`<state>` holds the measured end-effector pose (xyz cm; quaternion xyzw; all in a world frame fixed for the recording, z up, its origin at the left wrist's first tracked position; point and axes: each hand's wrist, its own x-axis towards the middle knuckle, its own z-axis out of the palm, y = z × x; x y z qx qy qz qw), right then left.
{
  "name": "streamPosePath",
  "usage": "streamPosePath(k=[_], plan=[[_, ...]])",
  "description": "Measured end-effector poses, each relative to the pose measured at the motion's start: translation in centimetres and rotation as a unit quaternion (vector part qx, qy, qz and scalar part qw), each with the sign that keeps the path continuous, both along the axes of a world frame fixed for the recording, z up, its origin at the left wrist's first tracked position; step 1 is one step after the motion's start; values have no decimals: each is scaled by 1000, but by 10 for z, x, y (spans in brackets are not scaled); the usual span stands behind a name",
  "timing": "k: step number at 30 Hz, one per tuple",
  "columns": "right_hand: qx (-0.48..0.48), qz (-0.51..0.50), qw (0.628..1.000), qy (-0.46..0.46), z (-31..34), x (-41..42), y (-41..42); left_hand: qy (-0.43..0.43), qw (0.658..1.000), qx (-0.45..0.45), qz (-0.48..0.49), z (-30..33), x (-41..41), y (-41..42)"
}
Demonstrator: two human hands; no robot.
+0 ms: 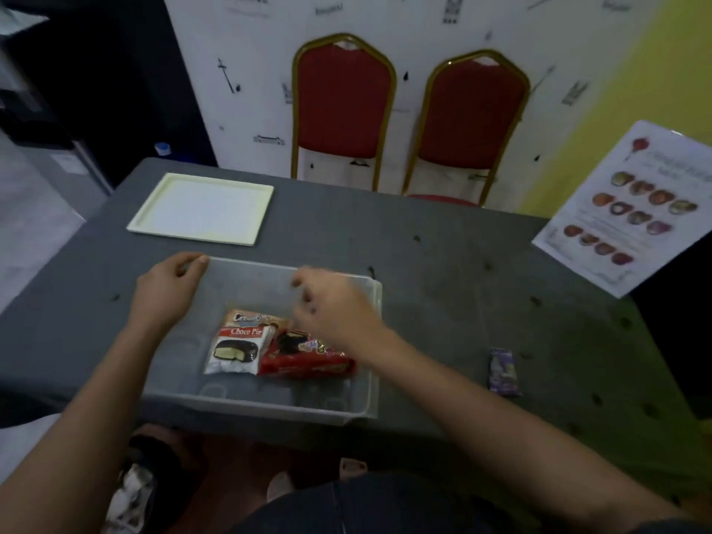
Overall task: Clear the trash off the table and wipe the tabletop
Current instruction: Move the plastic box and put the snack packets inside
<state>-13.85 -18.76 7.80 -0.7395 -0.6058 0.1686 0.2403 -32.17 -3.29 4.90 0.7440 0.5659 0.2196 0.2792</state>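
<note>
A clear plastic bin (368,379) sits at the near edge of the grey table (443,271). Inside lie a white Choco Pie wrapper (237,350), a red snack wrapper (308,362) and another wrapper (250,317) behind them. My left hand (169,287) grips the bin's far left corner. My right hand (331,306) hovers over the bin's inside, blurred, fingers loosely curled and apart, with nothing visible in them. A small purple wrapper (502,373) lies on the table right of the bin. Dark crumbs are scattered over the tabletop.
A cream tray (200,208) lies at the table's far left. A laminated menu sheet (632,210) stands tilted at the right edge. Two red chairs (343,109) with gold frames stand behind the table against a white wall.
</note>
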Motion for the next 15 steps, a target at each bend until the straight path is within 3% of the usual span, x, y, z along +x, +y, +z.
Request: streamPosePath(k=[2,3,4,6,7,9,12,15], plan=[[94,-136,986,-5,10,38,-15,0,1000,4,2,2,1,-1],[72,-192,978,-21,4,64,-25,0,1000,7,1,3,3,-2],[-6,-246,968,-40,-5,93,-38,0,1000,8,1,3,3,-2],[-236,-330,912,-59,-31,141,-70,-1,1000,4,0,5,5,-1],[-315,-355,879,-52,-44,157,-88,-2,1000,1,-1,5,6,-1],[-378,-377,844,-52,-64,173,-119,3,1000,-1,-2,5,7,1],[-388,-391,831,-81,-73,176,-138,6,1000,3,-5,6,11,6],[-406,-421,809,-48,-68,174,-139,7,1000,7,-6,5,15,10]])
